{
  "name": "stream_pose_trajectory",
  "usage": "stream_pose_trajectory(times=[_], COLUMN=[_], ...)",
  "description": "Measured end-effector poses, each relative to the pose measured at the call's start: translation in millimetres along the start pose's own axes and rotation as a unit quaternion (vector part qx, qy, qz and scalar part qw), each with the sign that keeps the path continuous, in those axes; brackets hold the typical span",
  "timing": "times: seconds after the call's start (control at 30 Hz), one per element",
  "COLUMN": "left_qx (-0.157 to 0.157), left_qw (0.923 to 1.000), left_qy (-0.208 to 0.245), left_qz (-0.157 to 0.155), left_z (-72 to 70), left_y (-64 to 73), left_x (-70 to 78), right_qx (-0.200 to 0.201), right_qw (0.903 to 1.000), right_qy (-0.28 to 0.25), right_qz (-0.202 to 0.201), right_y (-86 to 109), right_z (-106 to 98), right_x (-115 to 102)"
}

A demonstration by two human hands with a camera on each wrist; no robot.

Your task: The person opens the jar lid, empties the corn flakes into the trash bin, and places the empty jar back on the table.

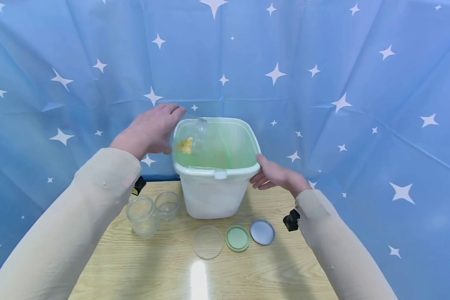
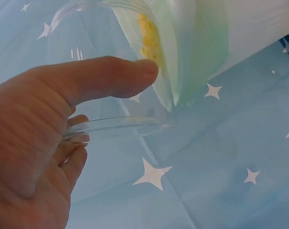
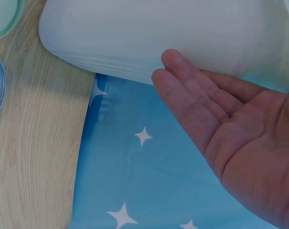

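My left hand [image 1: 150, 129] grips a clear jar [image 1: 199, 137], tipped on its side over the left part of the bin's opening. Inside the jar lies a clump of yellow pieces [image 1: 186, 145]; the left wrist view shows the thumb [image 2: 120, 76] along the jar's wall and the other fingers partly behind it. The white bin [image 1: 215, 198] has a pale green inside and stands at the table's far edge. At its right rim is my right hand [image 1: 275, 173], the thumb on the rim and nearly straight fingers [image 3: 182, 95] against the outer wall.
Two clear empty jars [image 1: 142, 218] stand left of the bin on the wooden table [image 1: 165, 266]. In front lie a clear lid [image 1: 208, 242], a green lid [image 1: 237, 238] and a blue-grey lid [image 1: 262, 232]. Behind hangs a blue star-printed cloth [image 1: 243, 54].
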State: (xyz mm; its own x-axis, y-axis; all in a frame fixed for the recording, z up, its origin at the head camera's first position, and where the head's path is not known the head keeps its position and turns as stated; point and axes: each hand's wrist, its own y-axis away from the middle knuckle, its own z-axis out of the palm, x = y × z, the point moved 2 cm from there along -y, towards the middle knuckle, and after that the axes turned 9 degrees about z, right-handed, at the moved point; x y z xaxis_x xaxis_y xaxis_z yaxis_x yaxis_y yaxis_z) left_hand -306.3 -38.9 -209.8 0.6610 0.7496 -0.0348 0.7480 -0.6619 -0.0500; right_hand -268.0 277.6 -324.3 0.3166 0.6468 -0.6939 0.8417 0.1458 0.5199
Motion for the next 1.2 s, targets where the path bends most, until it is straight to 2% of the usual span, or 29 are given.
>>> stream_pose_trajectory(times=[0.47,0.63,0.77,1.03,1.2], left_qx=[0.005,0.015,0.016,0.009,0.018], left_qw=[0.9995,0.9995,0.9996,0.999,0.9997], left_qy=[-0.032,-0.028,-0.022,-0.042,-0.018], left_qz=[0.008,0.009,0.005,0.012,0.006], left_z=[-2.7,-4.6,-5.6,-6.6,-10.3], left_y=[1.1,1.4,2.7,4.1,3.9], left_x=[-1.3,-0.6,-0.7,-0.6,-1.4], right_qx=[-0.001,0.0,0.002,0.0,0.0], right_qw=[1.0,1.0,1.0,1.0,1.0], right_qy=[0.002,0.001,-0.004,0.003,0.004], right_qz=[-0.003,0.0,0.005,-0.001,-0.001], right_y=[-0.1,-0.9,-0.7,-0.7,-1.4], right_z=[0.3,0.6,2.0,2.2,0.8], right_x=[0.0,-0.1,-0.8,-2.0,-2.2])
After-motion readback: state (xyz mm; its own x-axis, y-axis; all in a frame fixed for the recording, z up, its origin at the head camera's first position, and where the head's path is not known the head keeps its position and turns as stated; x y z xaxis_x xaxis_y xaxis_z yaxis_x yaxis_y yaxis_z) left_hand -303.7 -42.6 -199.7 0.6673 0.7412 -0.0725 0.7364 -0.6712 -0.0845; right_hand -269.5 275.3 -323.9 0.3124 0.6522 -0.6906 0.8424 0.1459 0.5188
